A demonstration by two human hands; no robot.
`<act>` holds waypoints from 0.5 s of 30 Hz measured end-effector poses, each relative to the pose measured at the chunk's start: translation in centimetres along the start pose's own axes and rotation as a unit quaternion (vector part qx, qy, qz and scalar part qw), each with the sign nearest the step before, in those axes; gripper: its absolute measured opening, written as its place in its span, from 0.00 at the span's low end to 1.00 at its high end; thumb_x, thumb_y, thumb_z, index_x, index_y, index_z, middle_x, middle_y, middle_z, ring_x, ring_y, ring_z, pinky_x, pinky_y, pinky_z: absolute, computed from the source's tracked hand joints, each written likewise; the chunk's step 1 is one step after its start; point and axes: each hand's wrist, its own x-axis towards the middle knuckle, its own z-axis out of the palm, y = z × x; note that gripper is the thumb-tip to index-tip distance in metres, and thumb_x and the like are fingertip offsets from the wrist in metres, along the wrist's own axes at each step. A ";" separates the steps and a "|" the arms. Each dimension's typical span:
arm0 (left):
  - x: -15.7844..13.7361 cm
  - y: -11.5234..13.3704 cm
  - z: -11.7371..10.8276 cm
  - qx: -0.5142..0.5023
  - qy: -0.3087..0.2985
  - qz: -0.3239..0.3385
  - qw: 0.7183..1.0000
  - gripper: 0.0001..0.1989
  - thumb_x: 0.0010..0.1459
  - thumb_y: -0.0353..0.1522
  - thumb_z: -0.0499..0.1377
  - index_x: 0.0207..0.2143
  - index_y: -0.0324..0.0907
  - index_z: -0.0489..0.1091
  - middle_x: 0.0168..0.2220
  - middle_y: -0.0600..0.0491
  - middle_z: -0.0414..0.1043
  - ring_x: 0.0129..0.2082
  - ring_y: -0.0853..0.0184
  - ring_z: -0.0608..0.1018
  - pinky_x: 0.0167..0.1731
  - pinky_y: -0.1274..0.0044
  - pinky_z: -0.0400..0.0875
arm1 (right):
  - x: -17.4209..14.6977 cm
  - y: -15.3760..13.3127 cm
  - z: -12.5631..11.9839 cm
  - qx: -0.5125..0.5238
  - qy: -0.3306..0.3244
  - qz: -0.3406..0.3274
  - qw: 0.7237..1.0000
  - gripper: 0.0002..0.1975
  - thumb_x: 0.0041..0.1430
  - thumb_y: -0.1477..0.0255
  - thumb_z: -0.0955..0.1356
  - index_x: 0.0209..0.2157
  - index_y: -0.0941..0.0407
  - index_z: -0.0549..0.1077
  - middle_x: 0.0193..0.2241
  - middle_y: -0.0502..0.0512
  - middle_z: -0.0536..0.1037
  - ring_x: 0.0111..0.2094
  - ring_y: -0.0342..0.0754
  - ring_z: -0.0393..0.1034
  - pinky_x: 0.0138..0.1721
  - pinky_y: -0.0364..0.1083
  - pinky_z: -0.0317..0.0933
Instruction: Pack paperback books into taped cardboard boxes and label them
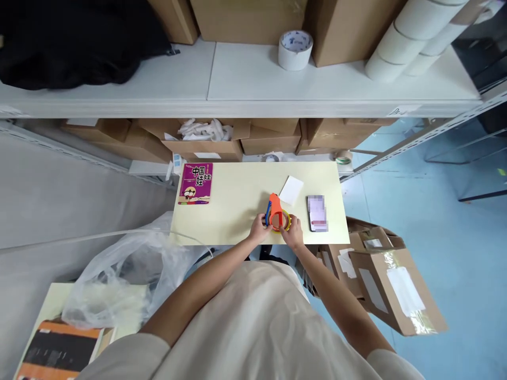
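Note:
Between my two hands is a tape dispenser [275, 205] with an orange body, a blue part on its left and a yellow ring on its right. My left hand [259, 228] grips its left side, fingers closed around the edge. On the right side, my right hand [293, 232] holds the yellow ring with thumb and fingers. The dispenser is over the near part of a pale yellow table [233, 211]. Just beyond it lies a white card [291, 190]. To the right of my right hand is a phone [317, 214] with a lit, blurred screen.
A purple booklet [195, 183] lies at the table's left end. Behind stands a shelf [253, 108] with cardboard boxes and a white tape roll [295, 51]. Clear plastic bags [122, 274] are at the left; cardboard boxes [396, 290] stand on the floor at right.

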 end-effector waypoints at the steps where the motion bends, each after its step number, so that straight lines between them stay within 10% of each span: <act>1: -0.2 -0.4 0.3 0.001 -0.008 -0.007 1.000 0.21 0.44 0.23 0.65 0.41 0.39 0.63 0.41 0.48 0.73 0.33 0.69 0.77 0.38 0.71 0.73 | -0.3 0.6 0.1 -0.002 -0.003 0.004 1.000 0.25 0.50 0.67 0.66 0.50 0.56 0.61 0.45 0.62 0.69 0.45 0.56 0.69 0.43 0.54 0.66; 15: -0.4 -3.3 0.6 -0.038 -0.134 -0.035 0.990 0.31 0.44 0.27 0.68 0.51 0.39 0.63 0.51 0.42 0.71 0.49 0.60 0.76 0.51 0.65 0.70 | -0.9 3.7 0.2 0.036 0.002 0.021 0.999 0.26 0.49 0.64 0.65 0.51 0.56 0.60 0.48 0.65 0.67 0.52 0.59 0.63 0.48 0.57 0.64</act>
